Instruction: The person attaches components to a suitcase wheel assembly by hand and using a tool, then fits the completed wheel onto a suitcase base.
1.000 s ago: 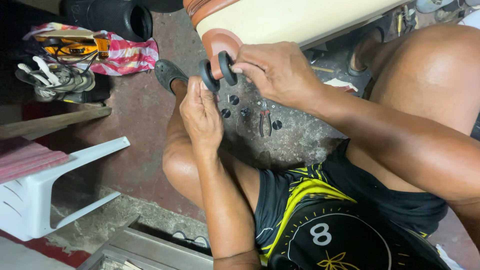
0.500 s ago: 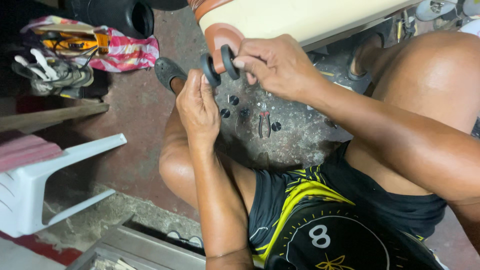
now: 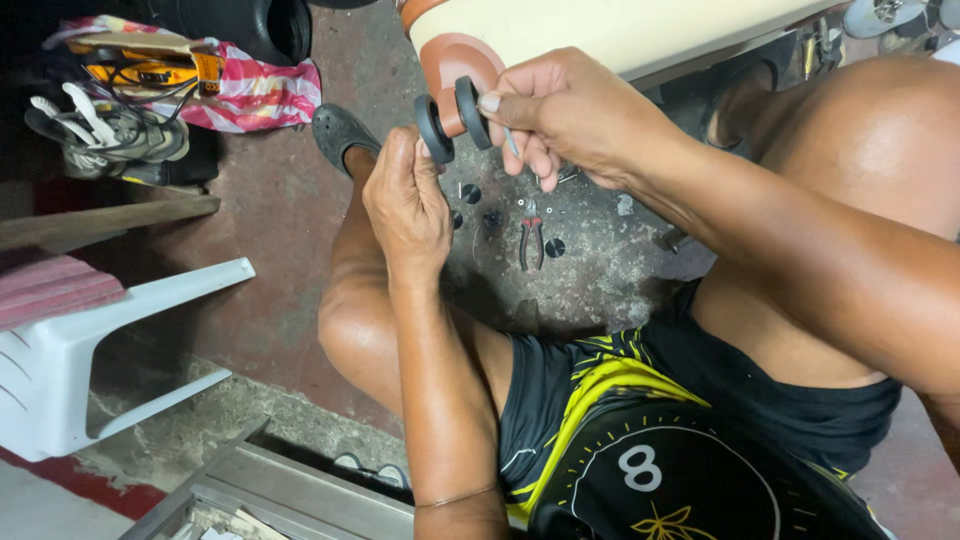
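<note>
You are holding two small black wheels up in front of you, side by side on what looks like one short axle, each round, thick and rubbery with a matte face. They are sitting just in front of the rounded reddish-brown end of a cream-coloured, smooth-skinned body that is stretching across the top of the view.

Your left hand is rising from below with the forearm almost upright and the back of the hand facing you; its fingers are curling around the left wheel and pinching it at the rim. Your right hand is coming in from the right, wrist bent, knuckles up; its thumb and fingers are clenching on the right wheel, and a thin metal pin is poking out beneath them.

Below the hands, on the rough, speckled concrete floor, a pair of pliers with red-and-black handles is lying among several small dark round parts and tiny bits of hardware. A dark rubber clog is covering your left foot near the wheels. Farther left, a white plastic chair is lying tipped over, and worn grey shoes are resting beside a striped pink-and-white bag.
</note>
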